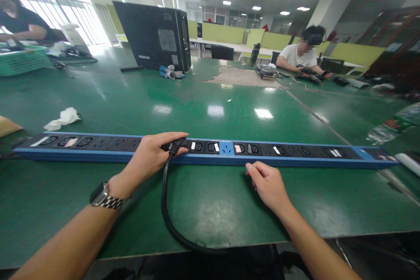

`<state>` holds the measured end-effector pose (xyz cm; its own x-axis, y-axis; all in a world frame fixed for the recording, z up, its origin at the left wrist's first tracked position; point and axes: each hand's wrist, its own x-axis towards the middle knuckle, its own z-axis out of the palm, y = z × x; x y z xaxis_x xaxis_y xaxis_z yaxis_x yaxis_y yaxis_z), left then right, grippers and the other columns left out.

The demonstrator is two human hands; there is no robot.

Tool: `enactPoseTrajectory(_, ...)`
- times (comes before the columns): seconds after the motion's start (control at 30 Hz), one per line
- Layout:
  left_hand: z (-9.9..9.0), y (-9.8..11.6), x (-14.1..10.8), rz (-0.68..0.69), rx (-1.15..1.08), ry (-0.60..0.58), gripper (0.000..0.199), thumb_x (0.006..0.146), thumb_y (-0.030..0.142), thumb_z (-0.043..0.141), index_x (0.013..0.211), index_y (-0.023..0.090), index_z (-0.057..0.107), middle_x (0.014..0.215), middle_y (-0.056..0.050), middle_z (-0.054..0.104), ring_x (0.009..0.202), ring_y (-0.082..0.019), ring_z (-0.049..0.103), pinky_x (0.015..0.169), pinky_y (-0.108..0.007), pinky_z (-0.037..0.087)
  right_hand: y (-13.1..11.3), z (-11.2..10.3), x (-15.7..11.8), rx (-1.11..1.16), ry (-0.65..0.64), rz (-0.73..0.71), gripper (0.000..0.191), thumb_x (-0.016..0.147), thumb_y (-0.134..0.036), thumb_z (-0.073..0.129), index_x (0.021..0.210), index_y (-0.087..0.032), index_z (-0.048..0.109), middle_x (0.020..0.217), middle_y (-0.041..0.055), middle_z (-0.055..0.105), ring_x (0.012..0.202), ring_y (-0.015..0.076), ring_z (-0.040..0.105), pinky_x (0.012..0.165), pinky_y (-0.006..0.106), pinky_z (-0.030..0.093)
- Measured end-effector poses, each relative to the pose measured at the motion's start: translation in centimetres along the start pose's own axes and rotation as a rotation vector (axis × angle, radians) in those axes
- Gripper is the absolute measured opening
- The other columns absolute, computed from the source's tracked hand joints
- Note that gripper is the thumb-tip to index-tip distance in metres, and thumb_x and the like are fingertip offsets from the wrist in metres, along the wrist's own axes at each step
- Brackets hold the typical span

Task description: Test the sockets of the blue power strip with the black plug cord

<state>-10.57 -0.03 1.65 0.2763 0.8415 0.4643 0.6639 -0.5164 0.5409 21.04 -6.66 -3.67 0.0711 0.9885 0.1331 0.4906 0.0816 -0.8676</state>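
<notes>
A long blue power strip (205, 159) with a row of black sockets lies across the green table. My left hand (149, 155), with a watch (104, 194) on its wrist, grips a black power plug (177, 145) at the strip's socket face. Whether its pins sit in a socket is hidden. From the plug a thick black cable (166, 201) curves down over the table's near edge. Just in front of the strip, right of the blue socket (226, 148), my right hand (266, 182) is closed with its fingers curled, and nothing shows in it.
A black computer case (154, 37) stands at the back, with gloves (171, 72) beside it. Crumpled tissue (64, 119) lies at left, near a green basket (24, 61). A plastic bottle (395, 122) lies at right. One person (300, 54) sits across the table, another (22, 19) at far left.
</notes>
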Motion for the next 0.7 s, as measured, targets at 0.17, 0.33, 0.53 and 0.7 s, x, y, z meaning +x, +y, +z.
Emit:
enactPoseTrajectory(0.17,-0.7,-0.8,0.2,-0.008,0.012,-0.105,0.052,0.082,0.056,0.062,0.120,0.020,0.067,0.110,-0.009,0.074,0.095,-0.026,0.071,0.089,-0.038,0.055,-0.3,0.1,0.0,-0.042,0.012,-0.027,0.044,0.092,-0.050,0.049,0.065,-0.017,0.062,0.049,-0.0025,0.048,0.046,0.0116,0.046,0.047,0.022,0.035)
enactPoseTrajectory(0.33,-0.4,-1.3,0.1,0.028,0.063,-0.127,0.051,0.085,0.058,0.056,0.120,0.022,0.067,0.113,-0.010,0.073,0.100,-0.028,0.069,0.092,-0.040,0.054,-0.3,0.1,0.0,-0.082,0.023,-0.055,0.043,0.091,-0.048,0.050,0.064,-0.017,0.061,0.048,-0.0027,0.047,0.046,0.0115,0.044,0.048,0.023,0.033)
enactPoseTrajectory(0.53,-0.5,-0.6,0.1,0.173,0.150,-0.192,0.041,0.090,0.043,0.052,0.125,0.025,0.064,0.123,-0.006,0.069,0.112,-0.025,0.065,0.102,-0.040,0.048,-0.4,0.2,0.0,-0.157,0.029,-0.089,0.043,0.092,-0.046,0.049,0.061,-0.017,0.058,0.051,-0.0034,0.043,0.051,0.0111,0.041,0.051,0.023,0.030)
enactPoseTrajectory(0.7,0.7,-0.2,-0.6,0.018,0.067,-0.016,0.043,0.087,0.048,0.056,0.120,0.022,0.065,0.114,-0.008,0.072,0.103,-0.026,0.068,0.094,-0.042,0.052,-0.2,0.3,0.1,-0.161,0.040,-0.112,0.042,0.092,-0.044,0.049,0.060,-0.018,0.058,0.050,-0.0039,0.043,0.050,0.0113,0.042,0.052,0.024,0.030)
